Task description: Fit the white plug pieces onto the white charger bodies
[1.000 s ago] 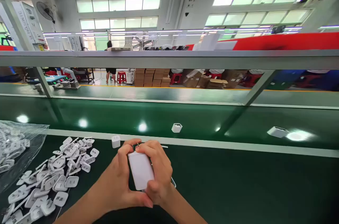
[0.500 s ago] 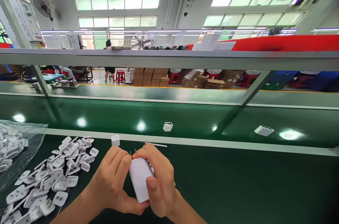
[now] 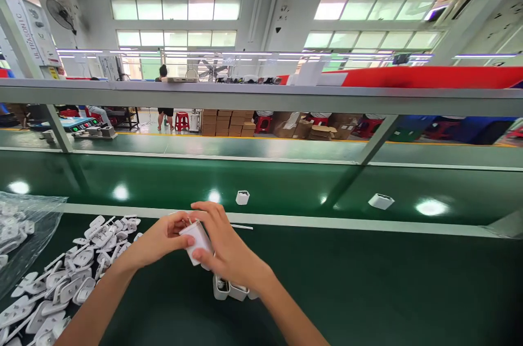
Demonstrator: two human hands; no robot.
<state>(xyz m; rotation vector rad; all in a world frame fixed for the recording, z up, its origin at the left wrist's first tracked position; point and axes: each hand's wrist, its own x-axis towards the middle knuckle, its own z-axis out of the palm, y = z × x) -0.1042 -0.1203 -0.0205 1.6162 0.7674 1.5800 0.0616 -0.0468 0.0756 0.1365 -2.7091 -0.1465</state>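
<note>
A white charger [image 3: 196, 243] with metal prongs at its top is held tilted between my two hands. My left hand [image 3: 157, 240] pinches its upper left side, with the thumb across the front edge. My right hand [image 3: 229, 253] wraps the right side, thumb on the face and fingers over the top by the prongs. Below, partly hidden by my right forearm, several open white charger housings [image 3: 221, 287] stand on the dark green work surface [image 3: 368, 280]. Left of my left forearm lies a heap of white plug end caps with prongs [image 3: 77, 275].
A clear plastic bag [image 3: 24, 226] of white parts is at far left. Beyond a pale rail [image 3: 327, 223], the green belt [image 3: 294, 182] carries a white housing [image 3: 242, 197] and another [image 3: 381, 201]. A thin white stick [image 3: 243, 227] lies near the rail. A grey shelf beam [image 3: 261, 98] spans above.
Both hands have moved up and left with the charger, farther from me. The open housings beneath have come into sight. The white charger near the rail no longer shows behind my hands. The view shifted slightly.
</note>
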